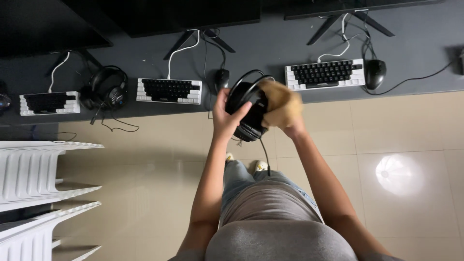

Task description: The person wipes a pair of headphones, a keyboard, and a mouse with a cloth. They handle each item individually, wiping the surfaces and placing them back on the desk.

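Note:
My left hand (226, 115) grips a black headset (248, 107) by one ear cup, holding it up in front of me above the tiled floor. Its cable hangs down toward my legs. My right hand (289, 122) holds a tan cloth (280, 102) pressed against the right side of the headset; the cloth covers most of that hand and looks blurred.
A dark desk (270, 46) runs along the back with three black-and-white keyboards (169, 90), two mice (375, 73), monitor stands and a second headset (107, 87). White ribbed chair backs (34, 174) stand at the left. A bright light reflection (398, 174) lies on the beige floor.

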